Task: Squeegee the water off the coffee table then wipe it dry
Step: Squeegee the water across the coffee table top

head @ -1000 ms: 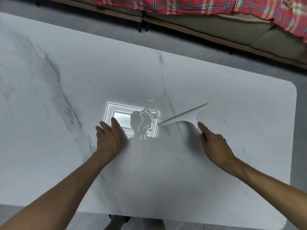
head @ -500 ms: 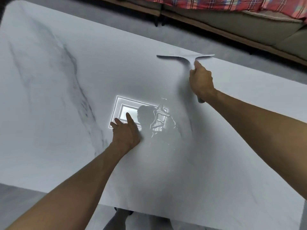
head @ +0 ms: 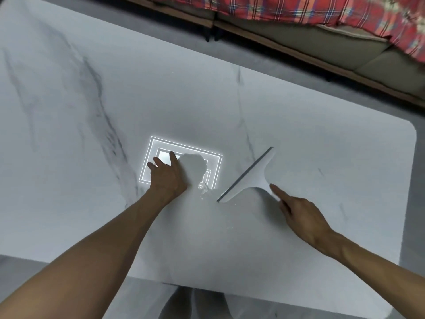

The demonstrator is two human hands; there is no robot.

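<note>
The squeegee (head: pixel 250 178) lies slanted on the table (head: pixel 322 134), right of centre, my right hand (head: pixel 303 215) gripping its handle, and its blade end sits just beside the water (head: pixel 204 189) near my flat, open left hand (head: pixel 167 178), so an uneven pull may leave streaks.

- The counter (head: pixel 92 215) fills most of our frame; a sofa (head: pixel 299 40) sits behind it, along the top.
- Our left hand (head: pixel 169 178) rests on the counter at centre, water (head: pixel 204 191) just right of it.
- Right of that, our right hand (head: pixel 301 215) holds the squeegee (head: pixel 253 176), blade on the counter.
</note>
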